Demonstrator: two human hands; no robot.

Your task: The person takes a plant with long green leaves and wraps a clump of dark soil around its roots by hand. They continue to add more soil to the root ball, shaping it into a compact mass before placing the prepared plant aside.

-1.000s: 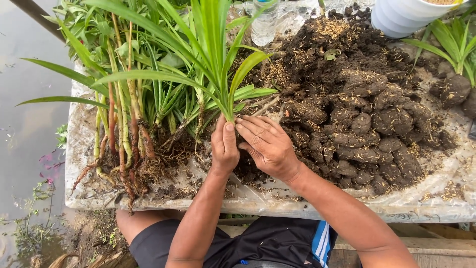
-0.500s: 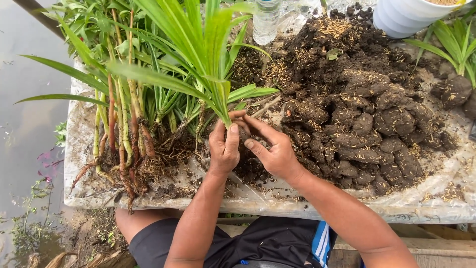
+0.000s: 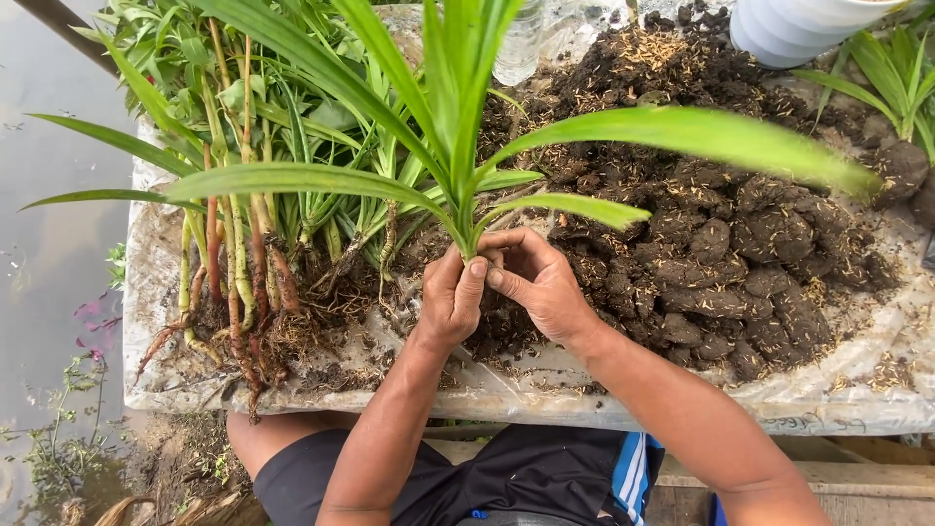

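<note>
My left hand (image 3: 450, 297) and my right hand (image 3: 534, 282) both grip the base of a green plant (image 3: 458, 127) with long strap leaves, lifted upright above the work surface. The fingers of both hands close around its stem base, thumbs touching it. Its roots are hidden inside my hands. Behind the hands lies a heap of dark soil clods (image 3: 721, 234). To the left lies a bundle of similar plants (image 3: 248, 244) with reddish stems and bare roots.
A plastic-covered table (image 3: 828, 404) carries everything. A clear plastic bottle (image 3: 516, 44) stands at the back, a stack of white pots (image 3: 799, 24) at the top right, another green plant (image 3: 901, 83) at the far right. Water lies to the left.
The plant has been lifted up toward the camera, its leaves now larger in view. Both hands have closed more tightly round its base.
</note>
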